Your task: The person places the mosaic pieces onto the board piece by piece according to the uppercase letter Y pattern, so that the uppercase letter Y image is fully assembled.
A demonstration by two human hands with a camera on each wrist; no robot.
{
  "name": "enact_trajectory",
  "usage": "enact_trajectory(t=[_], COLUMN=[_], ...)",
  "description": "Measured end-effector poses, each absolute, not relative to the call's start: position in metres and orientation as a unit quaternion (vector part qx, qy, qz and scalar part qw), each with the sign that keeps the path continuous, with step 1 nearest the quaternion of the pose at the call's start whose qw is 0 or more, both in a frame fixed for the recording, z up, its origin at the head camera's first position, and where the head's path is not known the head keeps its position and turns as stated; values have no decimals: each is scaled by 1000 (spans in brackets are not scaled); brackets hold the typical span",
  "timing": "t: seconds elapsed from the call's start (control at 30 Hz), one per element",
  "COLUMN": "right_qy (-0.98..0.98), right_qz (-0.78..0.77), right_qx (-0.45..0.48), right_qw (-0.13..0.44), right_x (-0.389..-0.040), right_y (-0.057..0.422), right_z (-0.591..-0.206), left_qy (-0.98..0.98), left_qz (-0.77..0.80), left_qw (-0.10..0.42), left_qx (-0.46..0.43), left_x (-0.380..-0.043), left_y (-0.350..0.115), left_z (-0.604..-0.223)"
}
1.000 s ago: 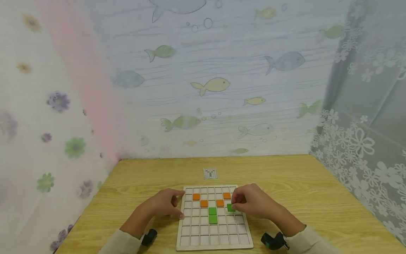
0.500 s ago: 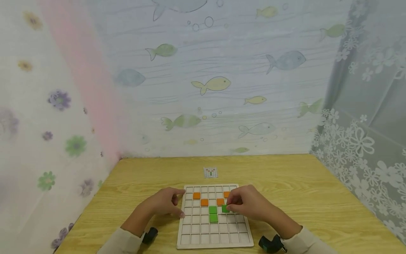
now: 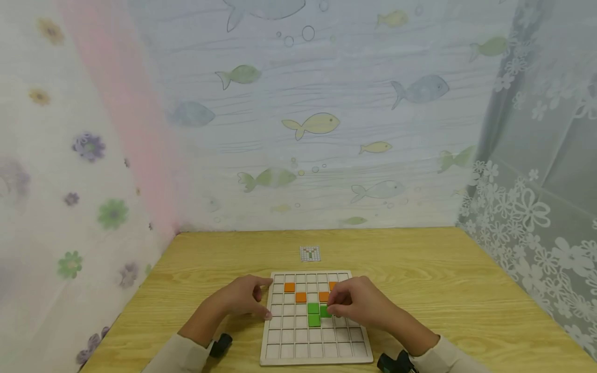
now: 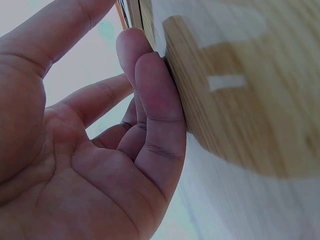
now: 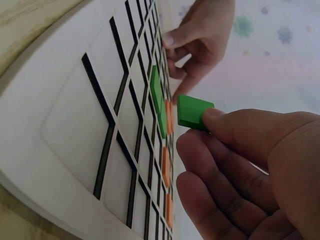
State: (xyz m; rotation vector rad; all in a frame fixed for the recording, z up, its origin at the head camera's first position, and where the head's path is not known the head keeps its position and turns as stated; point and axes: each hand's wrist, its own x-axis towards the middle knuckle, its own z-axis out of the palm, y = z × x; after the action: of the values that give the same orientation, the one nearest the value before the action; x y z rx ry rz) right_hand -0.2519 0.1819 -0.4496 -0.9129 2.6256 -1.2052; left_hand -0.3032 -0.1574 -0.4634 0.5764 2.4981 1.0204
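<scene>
My right hand (image 3: 361, 303) pinches a green square tile (image 5: 194, 111) between thumb and fingers, held just above the gridded board (image 3: 288, 339). In the right wrist view that tile is lifted clear of the grid. Two green tiles (image 3: 314, 320) lie in the board's middle column, left of the held one. Orange tiles (image 3: 300, 297) form two diagonals behind them, the rightmost partly hidden by my right hand. My left hand (image 3: 237, 296) touches the board's left edge with index finger and thumb spread apart. In the left wrist view its other fingers (image 4: 160, 100) rest bent against the table.
A small printed card (image 3: 310, 254) with a grid and a Y-shaped pattern lies behind the board on the wooden table (image 3: 420, 259). Fish-printed cloth (image 3: 308, 197) hangs at the table's back, with patterned cloth on both sides.
My right hand has carried the green tile leftward across the board, from near the right side to beside the two green tiles. My left hand has stayed at the board's left edge.
</scene>
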Motion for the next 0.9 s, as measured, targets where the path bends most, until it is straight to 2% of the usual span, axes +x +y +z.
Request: enact_trajectory(t=[0.47,0.9], right_qy=[843,856], right_qz=[-425,-414], right_qx=[-320,-299], right_qw=[75,79], right_x=[-247,-240], right_y=[174,166], right_z=[-454,-456], left_qy=[887,883], left_qz=[365,370], left_qw=[186,191], left_qx=[214,215], left_x=[-301,-302], left_y=[-157,-157], left_z=[-462,-462])
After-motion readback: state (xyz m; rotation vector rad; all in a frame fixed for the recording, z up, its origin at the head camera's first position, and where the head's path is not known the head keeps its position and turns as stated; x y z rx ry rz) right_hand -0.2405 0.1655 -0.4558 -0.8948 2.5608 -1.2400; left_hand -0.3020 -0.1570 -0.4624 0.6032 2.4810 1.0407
